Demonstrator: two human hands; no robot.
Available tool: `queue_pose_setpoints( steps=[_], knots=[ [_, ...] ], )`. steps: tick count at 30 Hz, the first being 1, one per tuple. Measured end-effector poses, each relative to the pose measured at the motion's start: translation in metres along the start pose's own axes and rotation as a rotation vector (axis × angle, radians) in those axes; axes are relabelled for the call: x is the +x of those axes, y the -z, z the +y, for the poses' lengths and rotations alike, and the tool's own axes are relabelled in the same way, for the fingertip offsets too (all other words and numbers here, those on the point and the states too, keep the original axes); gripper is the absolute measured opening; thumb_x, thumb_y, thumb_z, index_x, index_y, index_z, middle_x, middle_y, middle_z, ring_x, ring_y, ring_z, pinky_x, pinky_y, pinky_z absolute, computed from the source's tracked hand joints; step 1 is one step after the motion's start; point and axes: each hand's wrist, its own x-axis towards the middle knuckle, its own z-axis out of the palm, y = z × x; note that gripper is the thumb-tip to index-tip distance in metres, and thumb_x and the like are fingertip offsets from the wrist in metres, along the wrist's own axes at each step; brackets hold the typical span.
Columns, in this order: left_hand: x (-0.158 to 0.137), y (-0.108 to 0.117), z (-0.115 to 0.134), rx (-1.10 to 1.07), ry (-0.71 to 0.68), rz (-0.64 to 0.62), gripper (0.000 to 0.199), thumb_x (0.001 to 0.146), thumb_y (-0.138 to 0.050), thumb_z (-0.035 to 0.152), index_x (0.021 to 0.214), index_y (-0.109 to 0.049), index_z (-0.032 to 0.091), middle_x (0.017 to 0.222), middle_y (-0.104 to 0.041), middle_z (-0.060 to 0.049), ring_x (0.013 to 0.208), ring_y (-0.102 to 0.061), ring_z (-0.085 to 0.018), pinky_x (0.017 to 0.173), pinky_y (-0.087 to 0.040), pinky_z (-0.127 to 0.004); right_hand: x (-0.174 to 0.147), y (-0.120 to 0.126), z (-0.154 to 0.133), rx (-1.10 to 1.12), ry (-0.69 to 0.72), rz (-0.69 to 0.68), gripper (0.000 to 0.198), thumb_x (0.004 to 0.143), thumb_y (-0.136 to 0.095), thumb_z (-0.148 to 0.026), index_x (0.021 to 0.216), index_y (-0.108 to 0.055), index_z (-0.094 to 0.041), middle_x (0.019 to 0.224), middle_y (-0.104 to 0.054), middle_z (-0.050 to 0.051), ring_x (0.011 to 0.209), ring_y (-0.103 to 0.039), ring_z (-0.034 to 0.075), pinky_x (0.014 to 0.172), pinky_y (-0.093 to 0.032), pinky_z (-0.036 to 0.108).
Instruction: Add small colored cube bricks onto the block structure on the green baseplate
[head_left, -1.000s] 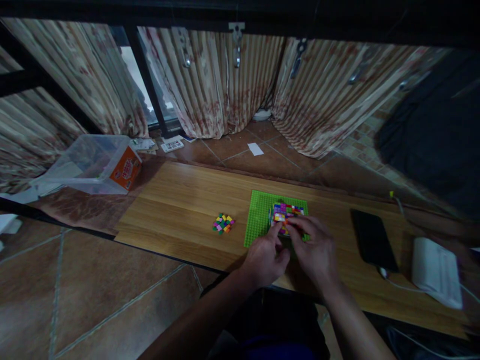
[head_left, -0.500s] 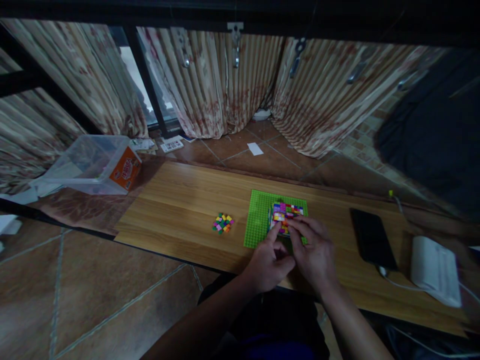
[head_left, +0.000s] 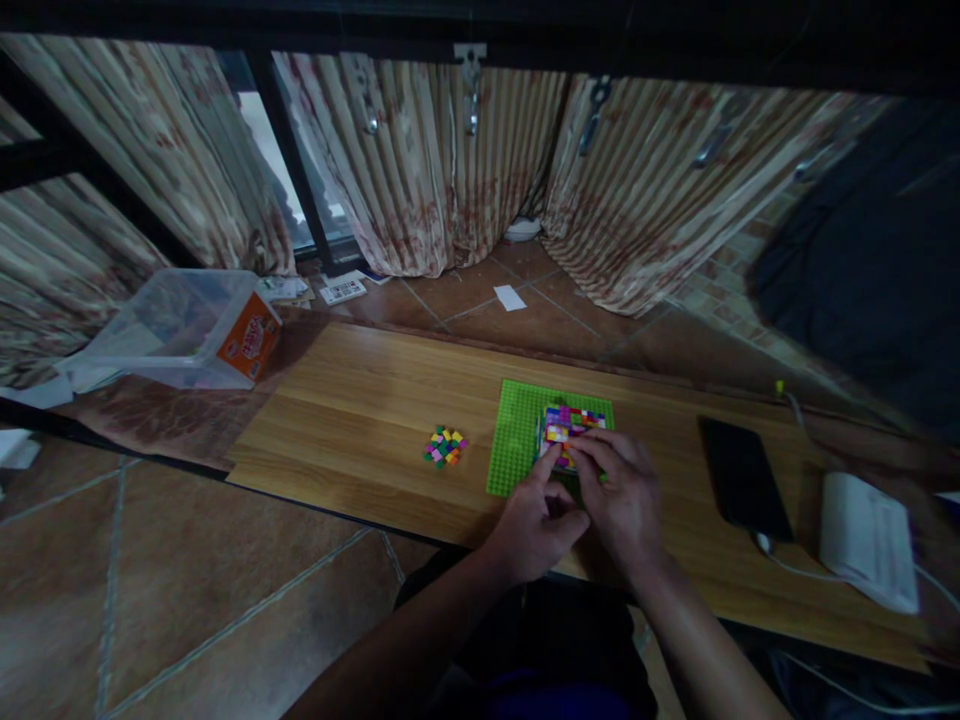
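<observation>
Over the baseplate's (head_left: 511, 437) near edge, both hands (head_left: 534, 532) (head_left: 621, 500)

Striped curtains (head_left: 495, 170) above a brown tiled floor (head_left: 225, 570).

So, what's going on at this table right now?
A person has both hands on a colourful brick build sitting on a green baseplate. The left hand puts a fingertip to its near side, while the fingers of the right hand are at the build too; whether they pinch a brick is too small to tell. A small pile of loose bricks lies left of the baseplate on the wooden table.
</observation>
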Motion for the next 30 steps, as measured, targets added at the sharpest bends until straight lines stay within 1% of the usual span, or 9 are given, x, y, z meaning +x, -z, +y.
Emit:
queue_pose_setpoints(
  steps=[6,11,16,19,25,27,30],
  knots=[
    [0.001,0.000,0.003,0.009,-0.019,-0.043,0.088,0.074,-0.060,0.014,0.151,-0.016,0.016,0.069,-0.057,0.006,0.058,-0.051,-0.009,0.057,-0.040,-0.022,0.005,0.002,-0.001,-0.028,0.030,-0.025,0.024,0.093,-0.048,-0.028,0.092,-0.071,-0.021,0.098,-0.066,0.008,0.094,-0.058,0.024,0.086,-0.048,0.042],
    [0.001,0.000,0.002,0.123,-0.029,-0.056,0.088,0.075,-0.060,0.016,0.151,-0.015,0.017,0.071,-0.059,0.005,0.060,-0.053,-0.010,0.058,-0.042,-0.022,0.002,0.003,0.005,-0.068,0.062,-0.033,0.023,0.093,-0.049,-0.028,0.094,-0.071,-0.021,0.099,-0.067,0.008,0.095,-0.057,0.024,0.086,-0.048,0.042],
    [0.003,0.002,-0.002,0.246,-0.062,-0.062,0.089,0.075,-0.058,0.016,0.151,-0.013,0.017,0.072,-0.061,0.004,0.058,-0.055,-0.011,0.057,-0.043,-0.023,-0.005,0.003,0.008,-0.101,0.113,-0.013,0.023,0.093,-0.049,-0.023,0.102,-0.071,-0.022,0.102,-0.065,0.008,0.095,-0.057,0.023,0.084,-0.048,0.040],
    [0.004,0.004,-0.005,0.326,-0.088,-0.064,0.088,0.074,-0.057,0.016,0.151,-0.014,0.015,0.072,-0.062,0.004,0.057,-0.056,-0.012,0.057,-0.043,-0.023,-0.008,0.002,0.007,-0.108,0.141,0.010,0.025,0.093,-0.049,-0.021,0.105,-0.070,-0.022,0.103,-0.064,0.008,0.096,-0.057,0.023,0.084,-0.049,0.040],
    [0.005,0.004,-0.002,0.467,-0.116,-0.047,0.089,0.070,-0.055,0.014,0.150,-0.017,0.013,0.070,-0.064,0.003,0.060,-0.058,-0.014,0.058,-0.045,-0.024,-0.014,0.000,0.009,-0.140,0.194,-0.018,0.029,0.094,-0.044,-0.018,0.113,-0.066,-0.018,0.109,-0.059,0.012,0.102,-0.054,0.025,0.086,-0.049,0.041],
    [0.003,0.004,0.000,0.486,-0.119,-0.043,0.088,0.070,-0.055,0.013,0.150,-0.019,0.013,0.071,-0.065,0.003,0.061,-0.058,-0.014,0.059,-0.045,-0.024,-0.015,0.000,0.011,-0.153,0.209,-0.029,0.031,0.094,-0.043,-0.017,0.116,-0.065,-0.017,0.110,-0.059,0.012,0.102,-0.053,0.026,0.086,-0.048,0.042],
    [-0.006,0.010,0.002,0.471,-0.108,-0.037,0.081,0.074,-0.056,0.017,0.149,-0.024,0.016,0.072,-0.065,0.003,0.060,-0.057,-0.013,0.059,-0.044,-0.023,-0.015,0.000,0.013,-0.157,0.227,-0.022,0.031,0.094,-0.044,-0.018,0.118,-0.064,-0.018,0.110,-0.060,0.012,0.102,-0.054,0.026,0.086,-0.049,0.042]
  ],
)
